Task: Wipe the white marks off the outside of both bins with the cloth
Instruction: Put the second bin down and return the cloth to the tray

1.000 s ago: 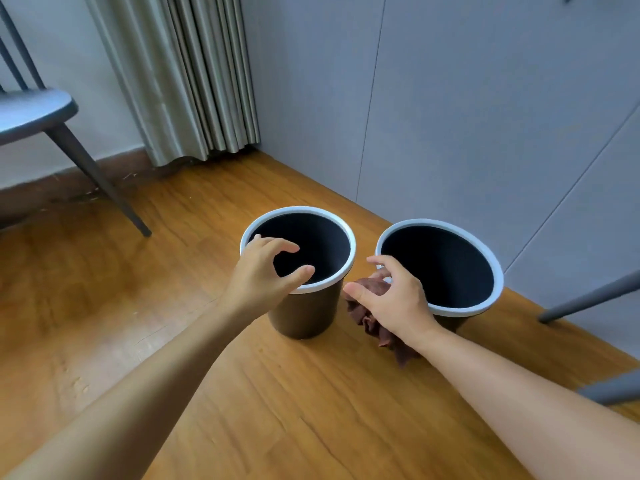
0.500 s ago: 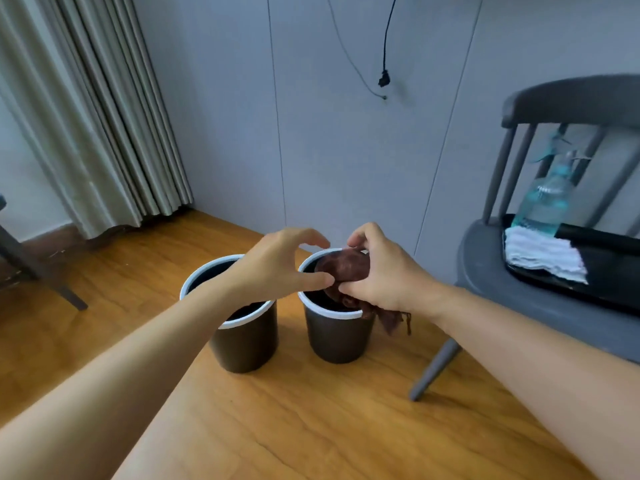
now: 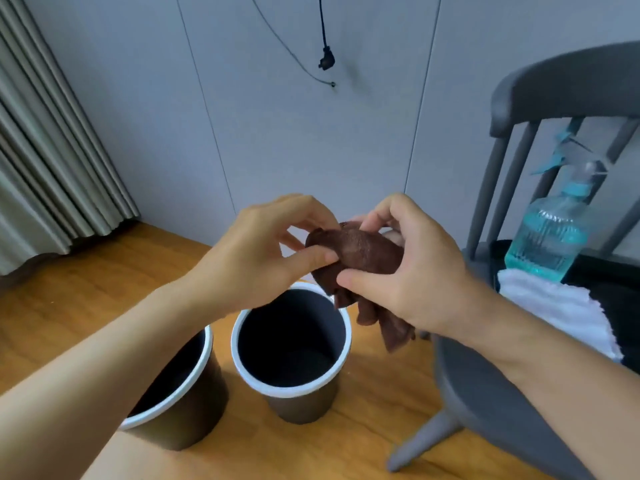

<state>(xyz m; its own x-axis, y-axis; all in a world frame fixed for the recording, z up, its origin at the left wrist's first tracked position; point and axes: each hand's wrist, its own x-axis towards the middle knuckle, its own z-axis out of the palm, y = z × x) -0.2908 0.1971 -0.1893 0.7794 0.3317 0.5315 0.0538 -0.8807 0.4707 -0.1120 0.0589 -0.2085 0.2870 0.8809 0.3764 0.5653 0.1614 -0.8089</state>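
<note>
Two dark bins with white rims stand side by side on the wooden floor: the left bin (image 3: 194,420) is partly behind my left forearm, the right bin (image 3: 301,403) is in full view. No white marks show on the sides I can see. Both hands are raised above the right bin and hold a crumpled brown cloth (image 3: 363,258) between them. My left hand (image 3: 263,258) pinches its left edge with thumb and fingers. My right hand (image 3: 408,268) grips the bulk of it, and a loose end hangs down below that hand.
A grey chair (image 3: 485,403) stands close on the right, carrying a black tray with a blue spray bottle (image 3: 547,233) and a folded white cloth (image 3: 561,310). A grey wall with a hanging cable is behind the bins. A curtain (image 3: 52,161) hangs at left.
Both hands have risen from the bins' rims and come together; the brown cloth was lifted from beside the right bin, and my left hand now pinches it too. The view tilted up and right.
</note>
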